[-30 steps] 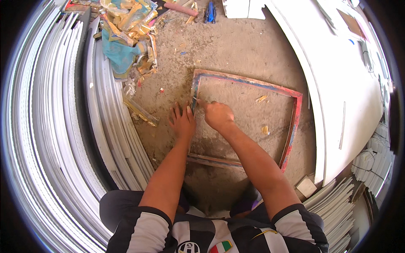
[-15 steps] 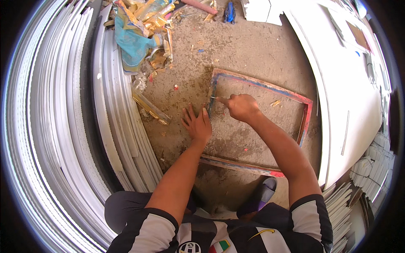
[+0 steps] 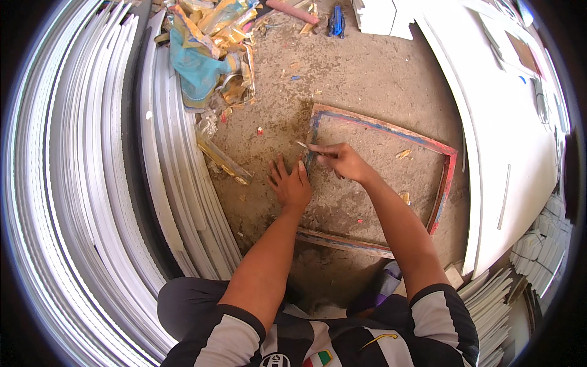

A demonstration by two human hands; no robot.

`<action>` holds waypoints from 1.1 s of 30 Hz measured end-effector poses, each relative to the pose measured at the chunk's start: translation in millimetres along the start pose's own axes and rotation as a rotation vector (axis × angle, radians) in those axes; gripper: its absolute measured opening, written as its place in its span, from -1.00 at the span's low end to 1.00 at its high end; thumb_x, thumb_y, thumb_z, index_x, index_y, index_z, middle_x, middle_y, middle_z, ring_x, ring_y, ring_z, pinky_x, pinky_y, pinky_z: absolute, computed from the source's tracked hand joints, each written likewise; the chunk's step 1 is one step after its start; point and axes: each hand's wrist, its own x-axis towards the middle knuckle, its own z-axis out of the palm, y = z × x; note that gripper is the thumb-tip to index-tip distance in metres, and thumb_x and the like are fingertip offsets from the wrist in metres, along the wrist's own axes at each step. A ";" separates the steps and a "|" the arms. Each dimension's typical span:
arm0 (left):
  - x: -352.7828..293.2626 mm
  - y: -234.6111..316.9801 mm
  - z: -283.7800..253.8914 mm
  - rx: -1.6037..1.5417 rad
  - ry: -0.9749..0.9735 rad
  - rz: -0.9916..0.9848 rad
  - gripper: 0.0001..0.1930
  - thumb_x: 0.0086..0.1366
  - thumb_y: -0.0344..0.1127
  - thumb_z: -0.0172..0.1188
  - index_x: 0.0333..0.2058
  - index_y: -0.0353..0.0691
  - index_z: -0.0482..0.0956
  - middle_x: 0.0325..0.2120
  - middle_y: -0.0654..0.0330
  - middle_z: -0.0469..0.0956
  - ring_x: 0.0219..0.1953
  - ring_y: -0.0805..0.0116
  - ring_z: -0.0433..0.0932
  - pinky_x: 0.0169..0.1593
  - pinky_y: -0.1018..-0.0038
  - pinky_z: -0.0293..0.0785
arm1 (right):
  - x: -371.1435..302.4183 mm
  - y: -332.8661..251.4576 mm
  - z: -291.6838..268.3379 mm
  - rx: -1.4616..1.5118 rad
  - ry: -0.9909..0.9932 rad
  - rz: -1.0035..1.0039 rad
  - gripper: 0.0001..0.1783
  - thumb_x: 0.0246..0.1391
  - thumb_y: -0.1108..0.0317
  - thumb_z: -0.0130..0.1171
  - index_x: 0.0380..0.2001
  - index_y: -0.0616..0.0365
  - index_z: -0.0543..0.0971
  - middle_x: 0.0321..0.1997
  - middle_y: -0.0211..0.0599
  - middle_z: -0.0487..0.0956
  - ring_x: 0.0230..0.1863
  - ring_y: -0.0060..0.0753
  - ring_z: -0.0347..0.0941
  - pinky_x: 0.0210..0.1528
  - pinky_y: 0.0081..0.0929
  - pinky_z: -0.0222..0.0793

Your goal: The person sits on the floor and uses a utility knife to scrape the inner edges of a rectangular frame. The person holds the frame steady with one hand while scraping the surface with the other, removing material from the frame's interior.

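A rectangular wooden frame (image 3: 380, 126), stained red and blue, lies flat on the dusty floor in front of me. My left hand (image 3: 290, 186) is open, palm down with fingers spread, its thumb side against the frame's left bar. In my right hand (image 3: 344, 161) is a small, thin pale blade (image 3: 302, 145), pinched with the index finger stretched along it. The blade's tip points left, over the upper part of that left bar. The right forearm crosses above the frame's interior and hides part of its near right corner.
Stacked white panels (image 3: 174, 165) stand along the left. A large white sheet (image 3: 498, 140) borders the right. Farther off are torn yellowish scraps (image 3: 229, 37), a teal cloth (image 3: 197, 72), a pink roll (image 3: 292, 11) and a blue tool (image 3: 335, 22). A yellowish strip (image 3: 223, 160) lies left of my hand.
The blade has moved a little left, so its tip now reaches past the frame's left bar. My right fingers have loosened and straightened somewhat. My left hand stays by the bar.
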 end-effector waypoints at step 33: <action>2.6 -1.5 -5.2 0.012 -0.095 -0.016 -0.46 0.60 0.18 -0.38 0.43 0.35 0.28 0.56 0.05 -0.17 0.58 -0.14 -0.37 0.50 -0.31 -0.37 | -44.4 -21.5 49.4 -0.941 0.210 0.232 -0.52 0.38 0.13 0.02 0.34 -0.40 0.47 -0.25 0.00 0.71 -0.19 0.08 0.68 -0.14 0.02 0.61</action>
